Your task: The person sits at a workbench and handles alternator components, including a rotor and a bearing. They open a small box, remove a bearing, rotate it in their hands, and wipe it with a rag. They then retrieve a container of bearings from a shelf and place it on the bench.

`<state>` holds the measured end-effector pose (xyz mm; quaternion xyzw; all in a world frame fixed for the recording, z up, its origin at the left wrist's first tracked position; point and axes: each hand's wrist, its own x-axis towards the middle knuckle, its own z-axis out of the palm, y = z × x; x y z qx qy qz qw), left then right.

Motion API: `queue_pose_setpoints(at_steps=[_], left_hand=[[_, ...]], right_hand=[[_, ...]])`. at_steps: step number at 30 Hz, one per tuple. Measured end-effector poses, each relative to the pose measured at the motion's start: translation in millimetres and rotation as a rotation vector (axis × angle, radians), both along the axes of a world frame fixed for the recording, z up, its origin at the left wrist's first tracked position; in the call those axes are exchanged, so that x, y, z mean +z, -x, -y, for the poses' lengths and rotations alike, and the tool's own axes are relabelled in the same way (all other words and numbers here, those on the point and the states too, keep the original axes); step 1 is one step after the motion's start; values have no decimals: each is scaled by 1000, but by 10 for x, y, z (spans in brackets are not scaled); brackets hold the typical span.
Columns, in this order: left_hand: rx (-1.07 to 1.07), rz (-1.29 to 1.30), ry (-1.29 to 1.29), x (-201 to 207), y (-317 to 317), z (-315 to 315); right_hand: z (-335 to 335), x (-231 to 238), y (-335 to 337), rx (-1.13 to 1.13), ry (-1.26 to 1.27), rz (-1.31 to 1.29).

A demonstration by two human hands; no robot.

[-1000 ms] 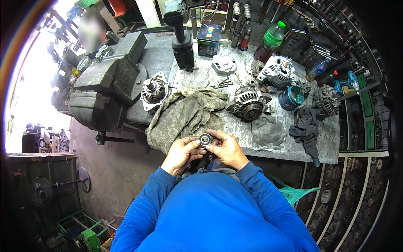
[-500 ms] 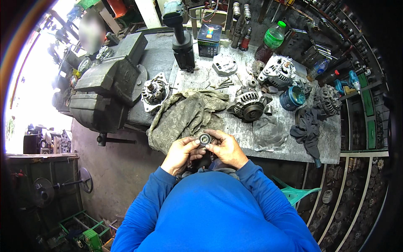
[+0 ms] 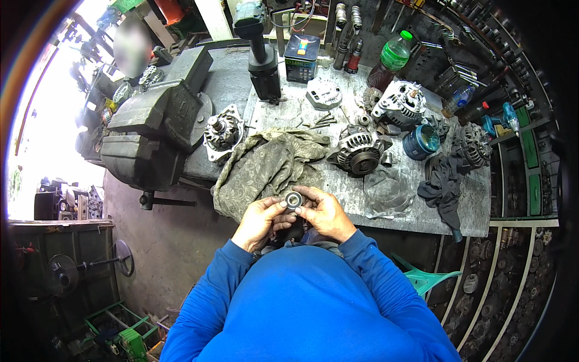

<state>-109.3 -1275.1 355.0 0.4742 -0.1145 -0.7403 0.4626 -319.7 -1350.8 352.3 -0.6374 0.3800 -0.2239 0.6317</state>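
A small round ball bearing [image 3: 294,201], dark ringed with a pale hole at its centre, is pinched between my two hands just in front of the bench edge. My left hand [image 3: 260,222] grips its left side with thumb and fingers. On its right side, the thumb and fingers of my right hand [image 3: 325,214] close on the rim. Beyond them a patterned, grimy cloth [image 3: 259,169] lies crumpled over the edge. Behind and to the right sits an alternator half with a pulley [image 3: 360,151]; a rotor in its housing [image 3: 223,134] stands left of the cloth.
A large bench vise [image 3: 151,127] juts out at the left. On the bench [image 3: 386,226] are an upright impact wrench [image 3: 263,72], a pale end housing [image 3: 324,93], loose bolts [image 3: 322,120], another alternator [image 3: 399,102], a blue tub [image 3: 420,142], a green-capped bottle [image 3: 395,54] and a dark rag [image 3: 443,187].
The bearing has tilted slightly between my fingers, so its face and centre hole show a little differently. Both hands stay in nearly the same place.
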Motion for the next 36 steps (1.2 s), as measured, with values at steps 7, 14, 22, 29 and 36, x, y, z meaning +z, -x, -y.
queue_pose_setpoints(at_steps=[7, 14, 22, 29, 36], left_hand=[[4, 4, -16, 9, 11, 18], [13, -2, -14, 21, 15, 21], [16, 14, -2, -6, 25, 15], [13, 15, -4, -59, 19, 15], [-2, -67, -12, -52, -9, 18]], right_hand=[[17, -57, 21, 8, 0, 7], [32, -92, 10, 18, -37, 43], [43, -44, 36, 61, 16, -41], [28, -103, 36, 42, -58, 20], [25, -110, 29, 18, -135, 118]])
